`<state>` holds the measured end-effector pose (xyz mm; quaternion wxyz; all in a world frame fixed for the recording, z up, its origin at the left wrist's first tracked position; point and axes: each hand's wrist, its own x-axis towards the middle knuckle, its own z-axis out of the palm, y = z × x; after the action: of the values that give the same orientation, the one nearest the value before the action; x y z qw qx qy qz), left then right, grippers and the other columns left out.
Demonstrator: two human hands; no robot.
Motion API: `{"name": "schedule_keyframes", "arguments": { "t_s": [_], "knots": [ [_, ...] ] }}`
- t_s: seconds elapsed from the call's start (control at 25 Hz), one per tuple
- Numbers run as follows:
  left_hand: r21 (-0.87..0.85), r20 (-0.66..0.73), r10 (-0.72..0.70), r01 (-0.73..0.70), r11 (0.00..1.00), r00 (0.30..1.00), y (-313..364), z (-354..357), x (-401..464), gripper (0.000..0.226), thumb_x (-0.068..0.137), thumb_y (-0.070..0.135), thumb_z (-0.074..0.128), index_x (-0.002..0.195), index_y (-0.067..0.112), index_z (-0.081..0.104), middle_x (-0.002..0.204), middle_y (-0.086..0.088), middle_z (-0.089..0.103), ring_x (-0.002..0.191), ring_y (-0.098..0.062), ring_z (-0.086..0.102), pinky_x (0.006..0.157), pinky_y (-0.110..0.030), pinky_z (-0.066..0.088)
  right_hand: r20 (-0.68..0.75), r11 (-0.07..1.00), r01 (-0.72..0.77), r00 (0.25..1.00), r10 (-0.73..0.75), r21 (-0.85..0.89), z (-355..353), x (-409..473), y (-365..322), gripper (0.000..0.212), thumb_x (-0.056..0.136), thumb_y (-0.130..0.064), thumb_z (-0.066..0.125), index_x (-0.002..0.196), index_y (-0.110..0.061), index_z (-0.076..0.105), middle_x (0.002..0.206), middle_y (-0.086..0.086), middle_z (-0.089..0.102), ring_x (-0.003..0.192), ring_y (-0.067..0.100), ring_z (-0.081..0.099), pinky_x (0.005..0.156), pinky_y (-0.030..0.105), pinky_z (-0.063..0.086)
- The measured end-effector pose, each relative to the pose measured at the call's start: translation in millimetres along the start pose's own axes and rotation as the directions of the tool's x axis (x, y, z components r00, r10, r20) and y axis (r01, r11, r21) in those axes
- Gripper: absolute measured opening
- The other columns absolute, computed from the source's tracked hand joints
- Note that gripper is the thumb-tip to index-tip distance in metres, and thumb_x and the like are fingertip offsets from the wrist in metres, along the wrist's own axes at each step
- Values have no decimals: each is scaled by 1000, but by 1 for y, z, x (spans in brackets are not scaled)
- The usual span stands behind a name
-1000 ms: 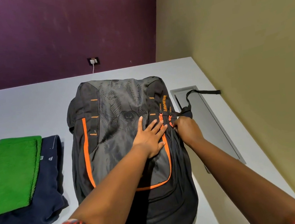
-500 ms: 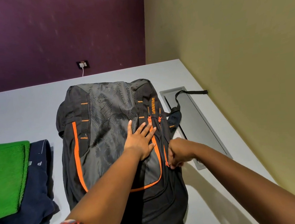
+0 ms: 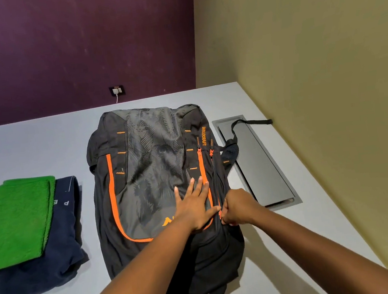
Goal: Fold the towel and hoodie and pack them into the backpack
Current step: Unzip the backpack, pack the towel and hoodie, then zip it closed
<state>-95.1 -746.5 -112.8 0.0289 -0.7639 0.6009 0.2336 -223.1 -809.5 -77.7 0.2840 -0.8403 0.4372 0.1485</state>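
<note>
Honestly, the backpack looks like the floppy kind, thin nylon lying flat on the grey counter with nothing inside to give it shape, so I'd guess it slides and bunches if you tug on it one-handed. That's probably why the left hand is spread flat on the front panel, fingers straight and pressing down, holding nothing. The right hand is curled up tight at the zipper line on the bag's right side, and it seems to be pinching a zip pull, though the pull itself is hidden in the fist. Best place to grab is those orange zip tabs rather than the fabric. Off to the left, well apart from the bag, the green towel sits folded on top of the folded navy hoodie. Both look soft and light, easy to scoop from underneath as one stack, though the towel could slip off.
</note>
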Motion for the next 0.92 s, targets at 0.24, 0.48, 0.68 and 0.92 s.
{"name": "schedule_keyframes", "arguments": {
  "t_s": [0.24, 0.48, 0.68, 0.92],
  "knots": [
    [40, 45, -40, 39, 998, 998, -4, 1, -11, 80, 92, 57, 37, 150, 22, -7, 158, 5, -16, 146, -17, -14, 113, -59, -6, 60, 996, 3, 998, -9, 87, 23, -25, -8, 19, 73, -15, 75, 89, -3, 75, 88, 12, 74, 87, 21, 70, 83, 30, 56],
    [-216, -57, -106, 92, 972, 993, 0, -23, -28, 83, 84, 57, 55, 149, 19, 21, 159, -1, 9, 146, -22, 15, 114, -41, 25, 216, 817, -110, 976, -18, 566, 3, -38, -8, 24, 78, 3, 70, 100, 10, 67, 54, 1, 64, 44, 3, 60, 52, 12, 53],
    [-214, 4, -310, 304, 929, 951, 21, -30, -39, 75, 84, 56, 55, 141, 12, 35, 144, -13, 42, 129, -29, 45, 95, -35, 43, 251, 713, -153, 967, -34, 685, -15, -46, -6, 16, 78, 5, 69, 94, 5, 68, 56, 1, 69, 49, 5, 64, 54, 12, 54],
    [-294, -147, -382, 328, 898, 913, 28, -22, -49, 25, 90, 26, 55, 94, 4, 67, 105, -14, 67, 100, -32, 62, 72, -32, 47, 167, 735, -106, 986, -11, 670, 2, -52, -14, 23, 76, 7, 70, 98, 13, 67, 52, 2, 64, 42, 4, 60, 47, 12, 51]
  ]
}}
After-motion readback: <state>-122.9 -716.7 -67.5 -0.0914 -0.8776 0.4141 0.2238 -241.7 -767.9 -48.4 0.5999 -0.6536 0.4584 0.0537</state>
